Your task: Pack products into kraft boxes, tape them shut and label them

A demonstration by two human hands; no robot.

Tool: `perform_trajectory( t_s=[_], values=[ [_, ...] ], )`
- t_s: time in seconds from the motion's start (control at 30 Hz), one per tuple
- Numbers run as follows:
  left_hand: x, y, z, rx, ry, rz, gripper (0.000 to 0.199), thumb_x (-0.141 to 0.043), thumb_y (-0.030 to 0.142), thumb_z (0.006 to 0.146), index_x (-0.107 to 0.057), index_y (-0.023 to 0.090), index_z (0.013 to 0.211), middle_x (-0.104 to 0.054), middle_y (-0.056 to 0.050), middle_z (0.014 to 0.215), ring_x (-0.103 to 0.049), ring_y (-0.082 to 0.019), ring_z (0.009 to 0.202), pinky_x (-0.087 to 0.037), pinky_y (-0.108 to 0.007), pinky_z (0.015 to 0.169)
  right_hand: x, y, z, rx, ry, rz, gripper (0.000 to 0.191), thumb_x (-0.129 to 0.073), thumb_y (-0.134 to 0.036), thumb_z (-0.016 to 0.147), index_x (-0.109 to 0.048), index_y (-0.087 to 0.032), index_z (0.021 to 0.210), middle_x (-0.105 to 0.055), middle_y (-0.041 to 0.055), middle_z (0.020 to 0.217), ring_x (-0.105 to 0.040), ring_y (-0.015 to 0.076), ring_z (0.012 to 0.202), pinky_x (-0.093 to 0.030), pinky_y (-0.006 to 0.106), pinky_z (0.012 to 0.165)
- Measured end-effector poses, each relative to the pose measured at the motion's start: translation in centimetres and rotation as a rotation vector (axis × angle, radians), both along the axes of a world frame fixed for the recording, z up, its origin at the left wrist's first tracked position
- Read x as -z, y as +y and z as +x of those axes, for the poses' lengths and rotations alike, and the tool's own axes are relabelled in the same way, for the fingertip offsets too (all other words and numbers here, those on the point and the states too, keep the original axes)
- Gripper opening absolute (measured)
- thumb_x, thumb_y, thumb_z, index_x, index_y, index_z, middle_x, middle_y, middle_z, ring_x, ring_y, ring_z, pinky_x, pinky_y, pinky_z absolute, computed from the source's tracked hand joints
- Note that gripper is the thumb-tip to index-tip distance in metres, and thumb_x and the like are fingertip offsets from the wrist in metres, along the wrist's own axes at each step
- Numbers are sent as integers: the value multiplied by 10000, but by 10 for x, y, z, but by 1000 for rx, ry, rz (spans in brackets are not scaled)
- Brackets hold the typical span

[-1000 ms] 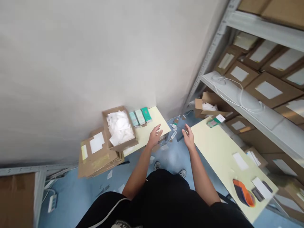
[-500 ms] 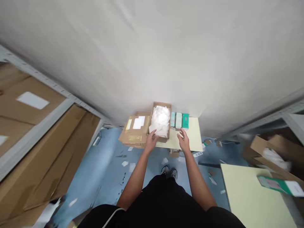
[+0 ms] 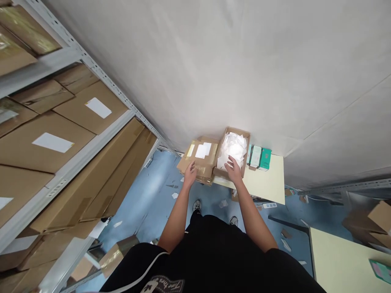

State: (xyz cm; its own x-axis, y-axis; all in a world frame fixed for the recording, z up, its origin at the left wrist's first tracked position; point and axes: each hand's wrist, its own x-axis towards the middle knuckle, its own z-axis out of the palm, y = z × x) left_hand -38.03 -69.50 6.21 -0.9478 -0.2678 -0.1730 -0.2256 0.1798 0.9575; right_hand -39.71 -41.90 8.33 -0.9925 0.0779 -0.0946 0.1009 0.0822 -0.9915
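Note:
My left hand (image 3: 190,174) is open at the front edge of a stack of flattened cardboard (image 3: 200,160) with white labels on top; whether it touches the stack I cannot tell. Fingers apart, my right hand (image 3: 233,169) hovers at the near end of an open cardboard box (image 3: 246,136) filled with crumpled white paper (image 3: 233,144). To the right of that box stand a pale carton (image 3: 255,156) and a green carton (image 3: 265,158). All of these rest on a small cream table (image 3: 271,179) against the wall.
Metal shelving (image 3: 106,77) loaded with cardboard boxes (image 3: 55,140) rises on my left. A second cream table (image 3: 336,260) stands at lower right, with a green carton (image 3: 380,269) at its edge. Paper scraps litter the blue floor (image 3: 152,191).
My view and body have shifted left. My left hand has gone from the paper-filled box to the flattened cardboard; my right hand has moved from before the cartons to the box.

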Motion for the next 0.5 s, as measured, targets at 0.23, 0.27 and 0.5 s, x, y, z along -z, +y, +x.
perform_trajectory(
  t_s=[0.23, 0.27, 0.5],
  values=[
    [54, -79, -48, 55, -194, 60, 643, -725, 273, 885, -560, 191, 1502, -578, -170, 1535, -554, -314, 1417, -466, -427, 1138, 15, -82, -11, 13, 9, 153, 685, -645, -489, 911, -538, -250, 1543, -571, 146, 1543, -637, 318, 1300, -567, 499, 1054],
    [61, -89, -54, 69, -216, 65, 663, -726, 263, 880, -546, 185, 1513, -576, -175, 1537, -546, -311, 1426, -458, -417, 1143, 21, -96, -13, 7, 1, 189, 675, -637, -473, 913, -540, -245, 1541, -588, 142, 1527, -643, 312, 1294, -564, 495, 1061],
    [107, -137, -80, 152, -431, -122, 661, -757, 189, 746, -611, 126, 1387, -745, -164, 1207, -659, -334, 1226, -477, -406, 1037, 83, -165, -32, -93, -219, 578, 610, -599, -293, 888, -584, -202, 1491, -610, 143, 1505, -602, 317, 1364, -462, 499, 1179]
  ],
)
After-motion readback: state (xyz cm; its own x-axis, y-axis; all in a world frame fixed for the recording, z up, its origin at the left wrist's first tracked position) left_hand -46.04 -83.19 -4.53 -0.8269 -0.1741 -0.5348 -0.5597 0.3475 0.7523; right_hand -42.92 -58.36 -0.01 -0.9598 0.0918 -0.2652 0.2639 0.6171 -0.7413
